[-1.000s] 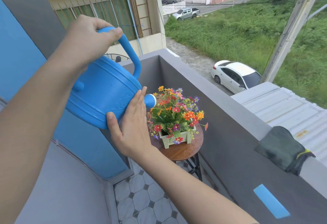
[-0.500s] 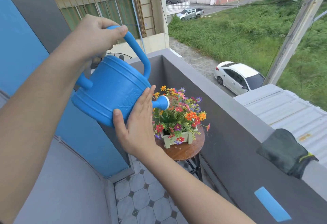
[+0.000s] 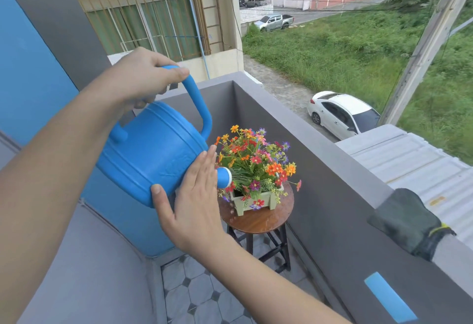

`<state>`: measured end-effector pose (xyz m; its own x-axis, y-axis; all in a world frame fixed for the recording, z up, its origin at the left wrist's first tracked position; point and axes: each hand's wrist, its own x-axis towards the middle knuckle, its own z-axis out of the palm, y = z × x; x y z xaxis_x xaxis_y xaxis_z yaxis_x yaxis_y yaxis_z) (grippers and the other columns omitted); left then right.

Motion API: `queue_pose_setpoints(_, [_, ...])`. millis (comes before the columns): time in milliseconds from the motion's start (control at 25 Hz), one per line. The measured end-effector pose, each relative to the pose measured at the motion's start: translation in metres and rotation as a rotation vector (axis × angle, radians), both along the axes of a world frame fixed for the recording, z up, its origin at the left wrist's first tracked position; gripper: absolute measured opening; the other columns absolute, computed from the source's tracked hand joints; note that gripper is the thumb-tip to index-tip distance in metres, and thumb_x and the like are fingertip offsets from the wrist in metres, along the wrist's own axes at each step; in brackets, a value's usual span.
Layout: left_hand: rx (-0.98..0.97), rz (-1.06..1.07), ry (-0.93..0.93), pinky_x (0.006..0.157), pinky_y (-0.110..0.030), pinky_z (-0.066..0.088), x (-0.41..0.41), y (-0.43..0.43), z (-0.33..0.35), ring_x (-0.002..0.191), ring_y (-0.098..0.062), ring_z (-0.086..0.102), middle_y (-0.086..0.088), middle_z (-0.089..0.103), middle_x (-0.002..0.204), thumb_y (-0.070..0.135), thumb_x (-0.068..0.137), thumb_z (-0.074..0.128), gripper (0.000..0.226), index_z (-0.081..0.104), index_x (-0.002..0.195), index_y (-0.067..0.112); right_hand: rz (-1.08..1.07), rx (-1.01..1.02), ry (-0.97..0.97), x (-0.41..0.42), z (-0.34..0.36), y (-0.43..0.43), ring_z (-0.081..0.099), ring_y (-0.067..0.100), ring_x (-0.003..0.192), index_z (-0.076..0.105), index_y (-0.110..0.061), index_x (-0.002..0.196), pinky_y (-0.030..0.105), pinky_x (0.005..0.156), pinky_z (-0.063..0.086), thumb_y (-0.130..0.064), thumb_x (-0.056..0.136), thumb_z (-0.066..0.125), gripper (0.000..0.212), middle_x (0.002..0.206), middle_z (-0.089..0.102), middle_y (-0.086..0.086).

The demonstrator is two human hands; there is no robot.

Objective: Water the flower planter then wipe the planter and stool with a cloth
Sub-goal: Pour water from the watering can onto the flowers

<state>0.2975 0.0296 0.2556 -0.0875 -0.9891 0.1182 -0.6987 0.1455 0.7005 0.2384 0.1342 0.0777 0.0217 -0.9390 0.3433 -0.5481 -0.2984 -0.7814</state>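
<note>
A small balcony with a grey wall (image 3: 320, 170) looks down on a road, green grass and a white car (image 3: 343, 114). The floor (image 3: 194, 295) has grey tiles.

A round brown stool (image 3: 258, 221) stands in the corner, close to the wall. On its top sits a pale green planter (image 3: 256, 202) full of orange, red and purple flowers (image 3: 256, 160). The top of the stool looks wet and shiny.

The left hand (image 3: 143, 78) is up high. Its fingers (image 3: 176, 73) are wrapped tight around the top of the handle of a blue watering can (image 3: 153, 152). The can is tipped down toward the flowers. The right hand (image 3: 194, 203) lies flat on the front of the can, with its fingers (image 3: 207, 167) straight, close together and pointing up, and the thumb under the can. It rests there and does not squeeze. The round spout end (image 3: 224, 177) sticks out just past these fingers, right beside the flowers. Thin lines of water come out of it onto the plants.

A dark green cloth (image 3: 407, 224) lies on top of the wall, far from both hands.

The right hand hides most of the spout. The can hides the fingertips of the left hand. The flowers cover most of the planter.
</note>
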Motion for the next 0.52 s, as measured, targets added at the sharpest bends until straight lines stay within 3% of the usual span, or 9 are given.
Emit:
queue_pose_setpoints(160, [0.031,-0.02,0.125,0.033,-0.013,0.018,-0.002,-0.004,0.001,0.036,-0.008,0.021,-0.001,0.035,0.057,0.039,0.089,0.06,0.024,0.068,0.103,0.021,-0.103,-0.087,0.024,-0.005,0.001,-0.003,-0.029,0.023,0.141,-0.018,0.003,0.141,0.029,0.115,-0.018,-0.064,0.085,0.009,0.092,0.146,-0.034,0.016])
queue_pose_setpoints(280, [-0.036,0.03,0.209,0.032,-0.013,0.018,0.002,-0.011,-0.001,0.03,-0.005,0.022,0.0,0.032,0.059,0.041,0.089,0.059,0.027,0.066,0.106,0.022,-0.08,-0.135,0.047,-0.02,0.002,-0.026,-0.022,0.024,0.143,-0.009,0.004,0.145,0.03,0.116,-0.012,-0.06,0.089,0.023,0.09,0.15,-0.025,0.017])
queue_pose_setpoints(520, [-0.17,0.099,0.189,0.043,-0.022,0.021,0.008,-0.017,-0.009,0.045,-0.015,0.025,-0.002,0.034,0.06,0.04,0.089,0.057,0.029,0.066,0.109,0.021,0.043,-0.027,0.147,-0.03,0.005,-0.053,-0.011,0.027,0.146,-0.005,0.001,0.147,0.044,0.12,0.001,-0.049,0.092,0.042,0.088,0.157,-0.011,0.019])
